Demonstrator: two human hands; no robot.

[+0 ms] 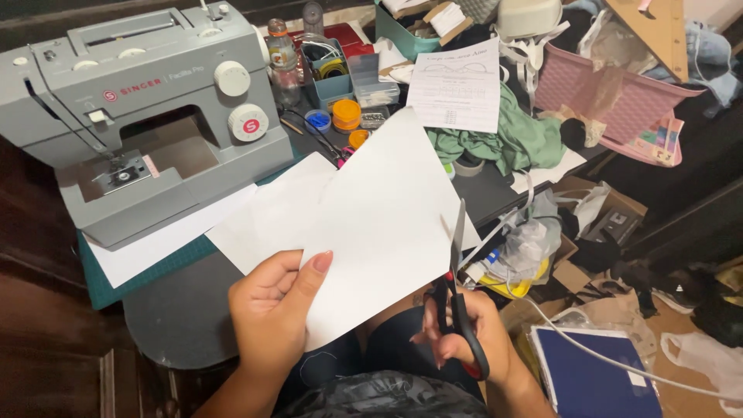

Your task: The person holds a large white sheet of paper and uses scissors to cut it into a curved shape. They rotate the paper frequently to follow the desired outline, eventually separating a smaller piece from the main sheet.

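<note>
My left hand pinches the lower left edge of a white paper sheet, thumb on top, holding it up over my lap. My right hand grips black-handled scissors with the blades pointing up. The blades meet the sheet's right edge and a thin cut strip curls off there. A second white sheet lies behind the held one, partly on the table.
A grey sewing machine stands on the table at the left, on a green cutting mat. Behind are thread spools, a bottle, a printed paper, green cloth and a pink bag. Boxes, bags and a blue folder clutter the floor at right.
</note>
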